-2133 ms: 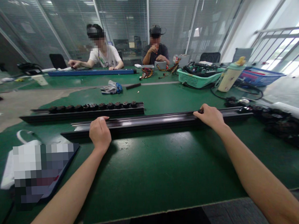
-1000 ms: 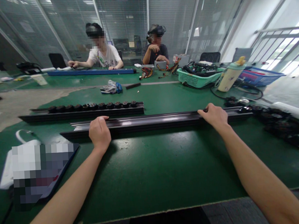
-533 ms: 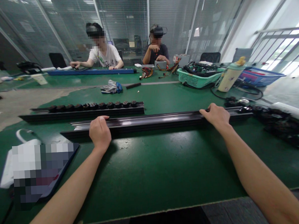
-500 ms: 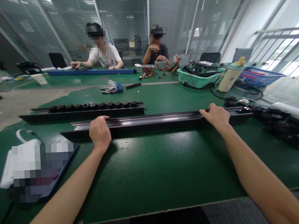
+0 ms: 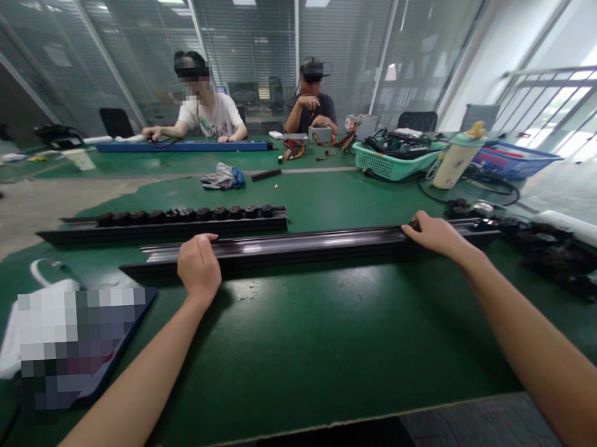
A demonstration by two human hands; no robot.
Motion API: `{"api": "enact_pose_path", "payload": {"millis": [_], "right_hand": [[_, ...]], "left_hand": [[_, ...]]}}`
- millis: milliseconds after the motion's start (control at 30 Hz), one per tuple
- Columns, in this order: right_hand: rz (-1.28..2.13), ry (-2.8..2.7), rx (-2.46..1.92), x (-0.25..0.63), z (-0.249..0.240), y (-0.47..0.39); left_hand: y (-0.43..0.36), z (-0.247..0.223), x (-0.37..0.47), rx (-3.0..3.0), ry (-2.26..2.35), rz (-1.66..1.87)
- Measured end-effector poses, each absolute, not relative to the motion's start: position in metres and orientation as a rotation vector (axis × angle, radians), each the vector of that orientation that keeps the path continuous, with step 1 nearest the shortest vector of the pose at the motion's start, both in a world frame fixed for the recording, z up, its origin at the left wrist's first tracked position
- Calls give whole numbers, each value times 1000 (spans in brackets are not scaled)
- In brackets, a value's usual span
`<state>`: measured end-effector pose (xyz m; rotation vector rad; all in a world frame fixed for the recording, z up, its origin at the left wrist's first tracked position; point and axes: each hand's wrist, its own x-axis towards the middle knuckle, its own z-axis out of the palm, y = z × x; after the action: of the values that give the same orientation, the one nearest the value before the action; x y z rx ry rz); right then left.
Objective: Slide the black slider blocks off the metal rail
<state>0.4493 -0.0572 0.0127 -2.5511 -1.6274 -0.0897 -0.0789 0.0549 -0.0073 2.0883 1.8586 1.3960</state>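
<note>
A long black rail [image 5: 309, 244] with a shiny inner channel lies across the green table [image 5: 305, 356]. My left hand [image 5: 199, 265] is closed round the rail toward its left end. Toward the right part of the rail, my right hand [image 5: 432, 233] pinches a small dark piece [image 5: 415, 225] at the channel; the fingers partly hide it. Behind sits a second black rail [image 5: 163, 229] with a row of several dark round parts [image 5: 204, 214] along it.
Black parts [image 5: 560, 250] are heaped at the right beside a white roll [image 5: 579, 231]. Farther back stand a green basket [image 5: 400, 161], a cream bottle [image 5: 455, 162] and grey-blue gloves [image 5: 223, 177]. Two people sit across the table by a blue rail [image 5: 184, 146].
My right hand has changed its angle on the rail, with the wrist and forearm shifted to the right. My left hand has stayed almost in place.
</note>
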Motion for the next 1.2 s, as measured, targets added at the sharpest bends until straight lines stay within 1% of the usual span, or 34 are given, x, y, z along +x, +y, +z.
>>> {"api": "enact_pose_path", "payload": {"millis": [167,267,700,1200], "right_hand": [[-291,-1454,-2408,439,-6,-70],[-341,-1432,-2341,436,-13,-73],[-436,-1496,-2122,448,-23,-71],[-467,-1415,-2168,471,-25,-75]], "left_hand": [[53,-6,-79,2103,1857,1378],[53,-6,-79,2112,1856,1364],[54,-4,-76,2097,1890,1364],[54,-4,-77,2087,1919,1347]]}}
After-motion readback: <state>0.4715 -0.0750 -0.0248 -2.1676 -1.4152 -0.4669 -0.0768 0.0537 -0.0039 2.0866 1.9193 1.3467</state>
